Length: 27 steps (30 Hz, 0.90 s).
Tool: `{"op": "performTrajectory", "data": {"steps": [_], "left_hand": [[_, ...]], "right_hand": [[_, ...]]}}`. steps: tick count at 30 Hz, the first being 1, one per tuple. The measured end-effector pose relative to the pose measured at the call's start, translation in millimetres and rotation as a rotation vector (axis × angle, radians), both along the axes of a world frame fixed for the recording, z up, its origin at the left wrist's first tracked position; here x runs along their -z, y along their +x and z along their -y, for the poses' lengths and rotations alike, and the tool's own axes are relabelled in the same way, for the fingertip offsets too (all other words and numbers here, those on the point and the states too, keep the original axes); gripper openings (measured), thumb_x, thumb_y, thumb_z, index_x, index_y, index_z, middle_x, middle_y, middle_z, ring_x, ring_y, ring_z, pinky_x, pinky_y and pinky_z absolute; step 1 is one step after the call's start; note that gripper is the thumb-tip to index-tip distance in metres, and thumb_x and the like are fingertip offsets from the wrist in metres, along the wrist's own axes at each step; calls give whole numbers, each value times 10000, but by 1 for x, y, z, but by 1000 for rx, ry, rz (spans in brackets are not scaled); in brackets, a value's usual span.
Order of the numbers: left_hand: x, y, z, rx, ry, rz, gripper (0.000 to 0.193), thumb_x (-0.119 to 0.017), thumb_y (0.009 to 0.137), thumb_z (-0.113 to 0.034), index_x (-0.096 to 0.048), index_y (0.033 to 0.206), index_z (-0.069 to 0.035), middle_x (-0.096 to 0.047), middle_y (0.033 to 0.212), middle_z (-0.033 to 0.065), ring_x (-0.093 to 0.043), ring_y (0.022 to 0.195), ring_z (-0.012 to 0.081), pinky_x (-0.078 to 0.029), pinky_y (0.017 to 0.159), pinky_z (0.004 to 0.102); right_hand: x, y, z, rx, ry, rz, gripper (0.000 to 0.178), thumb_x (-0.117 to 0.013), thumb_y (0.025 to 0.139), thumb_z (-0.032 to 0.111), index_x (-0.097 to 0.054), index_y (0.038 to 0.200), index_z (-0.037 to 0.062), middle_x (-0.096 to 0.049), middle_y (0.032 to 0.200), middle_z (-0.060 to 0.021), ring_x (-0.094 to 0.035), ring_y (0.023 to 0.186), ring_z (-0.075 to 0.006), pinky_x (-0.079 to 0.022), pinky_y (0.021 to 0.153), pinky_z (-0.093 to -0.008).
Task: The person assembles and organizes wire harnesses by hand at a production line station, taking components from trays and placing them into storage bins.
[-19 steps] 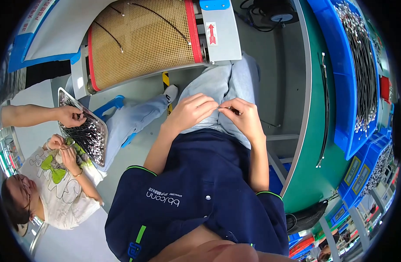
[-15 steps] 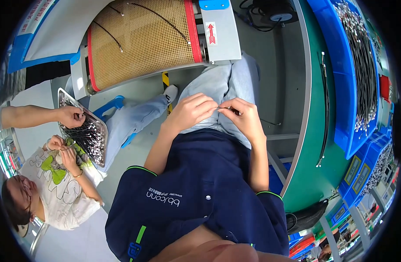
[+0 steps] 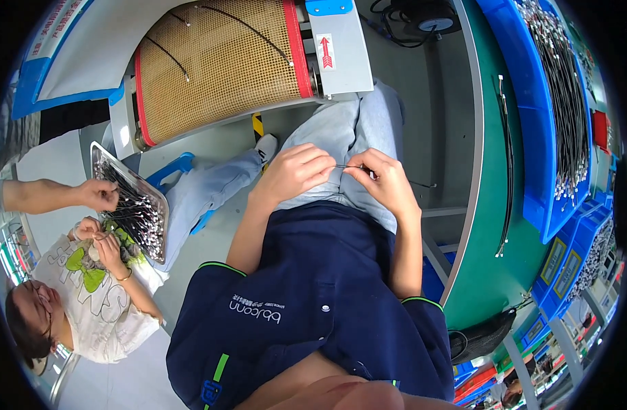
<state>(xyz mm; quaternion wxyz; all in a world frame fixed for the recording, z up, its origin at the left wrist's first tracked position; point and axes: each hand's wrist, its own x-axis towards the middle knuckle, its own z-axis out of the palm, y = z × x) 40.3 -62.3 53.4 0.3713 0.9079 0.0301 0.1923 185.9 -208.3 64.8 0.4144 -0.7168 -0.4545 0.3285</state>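
Over my lap, my left hand [image 3: 300, 172] and my right hand [image 3: 383, 180] hold a thin black cable [image 3: 341, 166] between them. A short stretch of it shows between the two sets of pinched fingertips. My right fingers also curl around part of the cable. Beyond that hand, a thin dark length with a small pale tip [image 3: 433, 185] sticks out to the right. What lies inside my left fingers is hidden.
Ahead is a mesh conveyor belt [image 3: 218, 68] carrying black cables. At right, a green table [image 3: 488, 212] holds more cables [image 3: 508, 164] and a blue bin [image 3: 535, 123] full of them. At left, one person's hand [image 3: 98, 195] reaches beside a cable tray [image 3: 164, 225]; another person [image 3: 102, 301] sits near.
My hands have drawn slightly apart, and more cable shows between them. At left, the reaching hand has lowered and shifted a little left.
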Motion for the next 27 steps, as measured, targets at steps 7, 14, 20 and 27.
{"op": "performTrajectory", "data": {"steps": [7, 14, 20, 27], "left_hand": [[0, -25, -34, -211, -65, -135, 96, -663, 739, -45, -601, 813, -41, -609, 775, 62, -587, 713, 221, -474, 627, 312], [1, -25, -35, -233, -71, -105, 101, -660, 754, -48, -612, 841, -36, -610, 805, 70, -586, 737, 226, -475, 650, 317], [2, -31, -41, -284, -38, -122, 95, -659, 758, -49, -614, 839, -31, -606, 799, 68, -580, 738, 232, -470, 650, 314], [3, -37, -46, -345, -48, -169, 89, -653, 768, -51, -610, 841, -22, -612, 797, 78, -582, 742, 239, -467, 650, 319]], "right_hand": [[-2, 36, 30, 110, -120, 188, 129, -691, 763, 119, -637, 810, 11, -602, 738, -85, -570, 643, -182, -431, 559, -294], [-3, 46, 43, 206, -107, 186, 133, -691, 753, 133, -655, 812, 19, -620, 754, -89, -588, 651, -213, -448, 570, -308], [3, 52, 53, 223, -46, 258, 134, -706, 742, 99, -665, 836, 13, -628, 754, -76, -595, 677, -184, -456, 592, -282], [-4, 55, 55, 149, -22, 485, 132, -714, 712, 91, -655, 811, 26, -634, 751, -59, -596, 719, -211, -470, 831, -360]]}}
